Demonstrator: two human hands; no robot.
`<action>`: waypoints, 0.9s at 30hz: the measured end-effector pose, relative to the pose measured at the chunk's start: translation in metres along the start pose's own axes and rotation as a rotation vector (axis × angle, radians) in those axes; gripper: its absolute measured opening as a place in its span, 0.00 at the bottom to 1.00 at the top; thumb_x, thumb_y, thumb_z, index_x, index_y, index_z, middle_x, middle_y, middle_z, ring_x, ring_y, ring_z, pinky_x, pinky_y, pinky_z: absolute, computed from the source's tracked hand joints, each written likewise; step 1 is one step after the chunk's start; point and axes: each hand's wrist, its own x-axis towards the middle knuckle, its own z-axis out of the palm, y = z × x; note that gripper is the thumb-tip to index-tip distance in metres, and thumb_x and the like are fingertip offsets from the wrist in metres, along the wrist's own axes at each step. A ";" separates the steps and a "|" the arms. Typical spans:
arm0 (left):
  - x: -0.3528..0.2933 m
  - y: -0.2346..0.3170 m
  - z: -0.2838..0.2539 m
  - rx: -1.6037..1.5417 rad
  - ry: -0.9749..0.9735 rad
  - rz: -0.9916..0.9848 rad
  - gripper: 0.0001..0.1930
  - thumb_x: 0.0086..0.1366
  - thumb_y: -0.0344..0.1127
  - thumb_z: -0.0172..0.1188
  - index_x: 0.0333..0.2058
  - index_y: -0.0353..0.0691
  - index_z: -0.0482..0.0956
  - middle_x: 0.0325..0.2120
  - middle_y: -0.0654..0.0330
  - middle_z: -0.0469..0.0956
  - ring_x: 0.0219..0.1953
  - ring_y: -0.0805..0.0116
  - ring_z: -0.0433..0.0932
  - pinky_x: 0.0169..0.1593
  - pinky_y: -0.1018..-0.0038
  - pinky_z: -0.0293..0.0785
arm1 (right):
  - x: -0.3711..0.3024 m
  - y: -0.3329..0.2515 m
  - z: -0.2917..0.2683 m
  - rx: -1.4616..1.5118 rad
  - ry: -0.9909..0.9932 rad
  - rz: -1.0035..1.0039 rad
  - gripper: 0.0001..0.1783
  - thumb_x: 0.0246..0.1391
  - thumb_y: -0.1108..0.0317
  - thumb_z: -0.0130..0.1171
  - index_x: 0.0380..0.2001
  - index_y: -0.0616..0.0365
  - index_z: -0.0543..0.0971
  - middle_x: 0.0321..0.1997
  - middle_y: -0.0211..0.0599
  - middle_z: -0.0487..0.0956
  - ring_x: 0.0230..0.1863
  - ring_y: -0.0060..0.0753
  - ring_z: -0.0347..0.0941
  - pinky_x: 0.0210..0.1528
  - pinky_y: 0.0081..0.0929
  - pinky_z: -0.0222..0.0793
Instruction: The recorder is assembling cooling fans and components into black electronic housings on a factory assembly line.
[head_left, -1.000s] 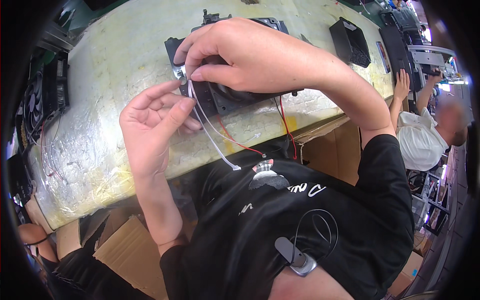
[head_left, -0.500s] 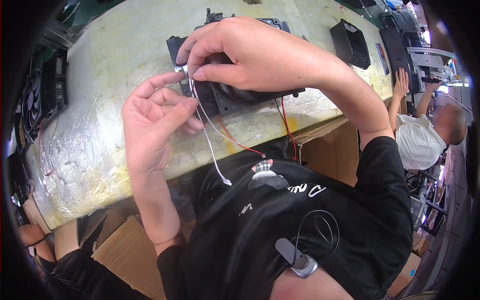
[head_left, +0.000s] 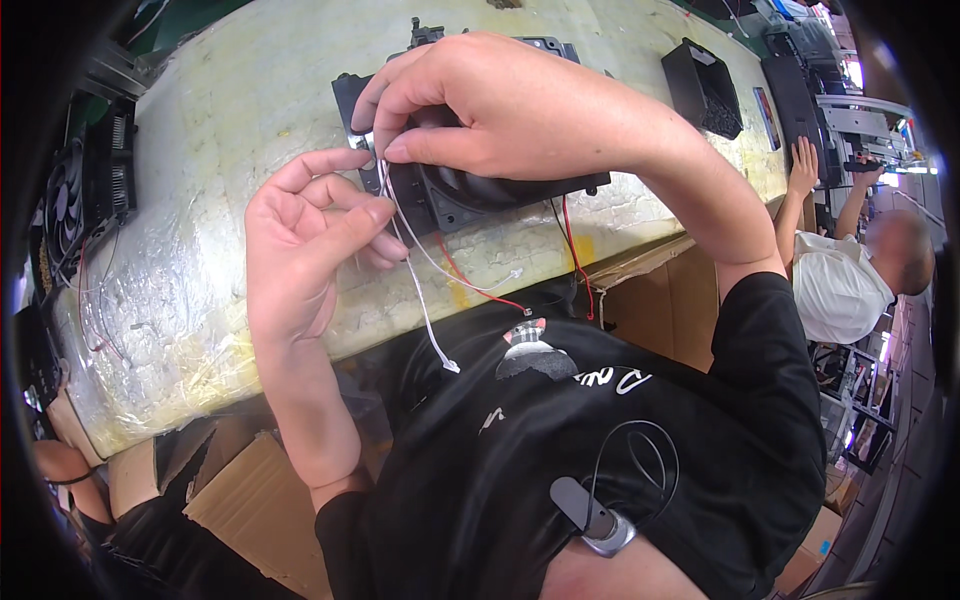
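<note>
A black fan housing (head_left: 445, 212) lies on the table, partly covered by my right hand (head_left: 445, 115). Thumb and fingers of that hand close on the upper part of the thin white wires (head_left: 392, 192) at the housing's left side. My left hand (head_left: 315, 215) is palm up just left of it. Its index finger reaches to a small shiny metal piece (head_left: 361, 142) on the housing, and its thumb stands apart from it. The wires pass by this thumb's tip and hang down to a white connector (head_left: 451, 367). What lies under the right fingertips is hidden.
Red and black wires (head_left: 580, 260) hang from the housing over the table edge. Another fan unit (head_left: 75, 195) is at left, a black open box (head_left: 700, 88) at right. Cardboard boxes (head_left: 660, 290) stand below the edge. A person in white (head_left: 840, 290) is at the far right.
Both hands stay almost in place. The hanging white connector has swung slightly left and down. The person at right has shifted a little.
</note>
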 end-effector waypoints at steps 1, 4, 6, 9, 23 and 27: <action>0.001 0.000 -0.001 -0.001 -0.001 -0.001 0.20 0.55 0.19 0.61 0.47 0.23 0.68 0.27 0.49 0.81 0.23 0.65 0.82 0.26 0.77 0.78 | 0.001 0.001 0.000 -0.003 0.010 -0.015 0.09 0.54 0.69 0.58 0.31 0.65 0.80 0.45 0.45 0.80 0.41 0.41 0.77 0.45 0.30 0.70; 0.002 -0.002 -0.002 -0.002 0.005 0.003 0.19 0.55 0.19 0.61 0.46 0.23 0.68 0.27 0.49 0.81 0.23 0.65 0.82 0.25 0.78 0.78 | 0.002 0.004 0.002 -0.002 0.020 -0.031 0.09 0.54 0.69 0.58 0.31 0.65 0.80 0.44 0.44 0.80 0.42 0.42 0.77 0.45 0.30 0.70; 0.003 -0.002 -0.002 -0.015 0.000 0.004 0.19 0.56 0.19 0.61 0.46 0.23 0.68 0.27 0.49 0.81 0.23 0.65 0.82 0.25 0.77 0.78 | 0.002 0.004 0.002 0.002 0.020 -0.033 0.09 0.54 0.69 0.58 0.32 0.64 0.80 0.44 0.44 0.80 0.42 0.42 0.77 0.45 0.30 0.70; 0.003 -0.003 0.000 0.000 0.013 0.018 0.19 0.56 0.18 0.62 0.46 0.23 0.68 0.27 0.50 0.81 0.22 0.67 0.81 0.25 0.79 0.77 | 0.002 0.005 0.001 -0.024 0.013 -0.047 0.09 0.53 0.69 0.59 0.30 0.65 0.79 0.42 0.42 0.80 0.40 0.41 0.76 0.43 0.31 0.69; 0.003 -0.011 0.011 0.359 0.065 0.347 0.08 0.56 0.18 0.64 0.36 0.30 0.83 0.30 0.61 0.75 0.25 0.80 0.73 0.27 0.87 0.67 | -0.015 0.014 0.000 0.294 -0.070 -0.185 0.11 0.59 0.64 0.57 0.29 0.62 0.75 0.46 0.38 0.72 0.44 0.30 0.69 0.49 0.25 0.64; 0.008 -0.015 0.007 0.472 0.029 0.479 0.09 0.55 0.16 0.62 0.36 0.29 0.82 0.29 0.62 0.73 0.28 0.79 0.73 0.33 0.85 0.69 | -0.022 0.017 0.002 0.436 -0.116 -0.237 0.11 0.60 0.64 0.56 0.30 0.62 0.74 0.44 0.38 0.72 0.47 0.30 0.67 0.52 0.27 0.61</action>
